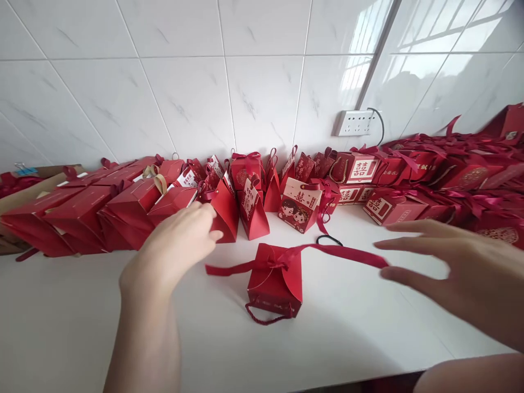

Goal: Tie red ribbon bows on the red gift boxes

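A red gift box (275, 289) sits on the white table (229, 349), with a dark red cord handle hanging at its front. Across its top lies a red ribbon (344, 252), knotted at the middle, its two ends stretching left and right. My right hand (446, 267) has its fingers spread, the thumb beside the ribbon's right end. Up and to the left of the box, my left hand (184, 234) is raised by the upright red triangular boxes, fingers bent with the tips near a small loop on one; whether it grips anything is unclear.
Rows of red boxes (82, 213) line the tiled wall at the left. Piled boxes with ribbons (470, 169) fill the right side. A box with cartoon figures (300, 204) stands behind the ribboned one, near a black band (329, 238). A power socket (357, 123) is on the wall.
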The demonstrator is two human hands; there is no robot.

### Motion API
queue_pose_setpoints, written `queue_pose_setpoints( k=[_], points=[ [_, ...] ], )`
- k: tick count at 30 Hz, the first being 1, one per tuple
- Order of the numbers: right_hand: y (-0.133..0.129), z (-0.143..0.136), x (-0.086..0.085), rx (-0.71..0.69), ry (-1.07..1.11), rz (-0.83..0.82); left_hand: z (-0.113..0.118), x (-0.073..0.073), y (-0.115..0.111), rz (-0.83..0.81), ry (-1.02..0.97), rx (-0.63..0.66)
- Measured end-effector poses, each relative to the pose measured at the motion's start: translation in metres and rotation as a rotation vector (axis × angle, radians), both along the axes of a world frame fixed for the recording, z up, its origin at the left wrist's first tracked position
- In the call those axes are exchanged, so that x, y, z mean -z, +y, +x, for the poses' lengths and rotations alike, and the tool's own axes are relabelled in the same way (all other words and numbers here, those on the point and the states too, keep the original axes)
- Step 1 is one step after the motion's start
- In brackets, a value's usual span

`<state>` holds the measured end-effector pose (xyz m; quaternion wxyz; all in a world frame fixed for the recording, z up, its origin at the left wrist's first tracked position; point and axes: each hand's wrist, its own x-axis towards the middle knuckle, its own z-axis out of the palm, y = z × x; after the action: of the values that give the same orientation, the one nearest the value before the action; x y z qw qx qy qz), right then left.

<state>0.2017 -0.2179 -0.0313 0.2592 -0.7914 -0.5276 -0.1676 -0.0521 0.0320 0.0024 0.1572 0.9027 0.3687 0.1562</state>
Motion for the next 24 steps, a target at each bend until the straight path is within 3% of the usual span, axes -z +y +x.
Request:
queue_pose_setpoints(
  k=[3, 6, 11, 15, 21, 24],
  points=[
    [0.036, -0.036, 0.006, -0.236, 0.109, -0.202, 0.014, 0.002, -0.009, -0.14, 0.185, 0.165],
    [0.068, -0.052, 0.02, -0.269, 0.296, -0.235, 0.025, 0.014, -0.007, -0.371, 0.281, 0.312],
    [0.085, -0.048, 0.043, -0.332, 0.483, -0.337, 0.027, 0.063, 0.012, -0.61, 0.211, 0.449],
    [0.093, -0.046, 0.051, -0.318, 0.549, -0.321, 0.02, 0.094, 0.015, -0.761, 0.023, 0.518],
    [0.121, -0.042, 0.049, -0.401, 0.52, -0.273, 0.011, 0.097, 0.014, -0.973, -0.14, 0.563],
    [0.126, -0.032, 0.052, -0.502, 0.731, -0.272, 0.007, 0.093, 0.016, -1.029, -0.155, 0.537]
  ],
)
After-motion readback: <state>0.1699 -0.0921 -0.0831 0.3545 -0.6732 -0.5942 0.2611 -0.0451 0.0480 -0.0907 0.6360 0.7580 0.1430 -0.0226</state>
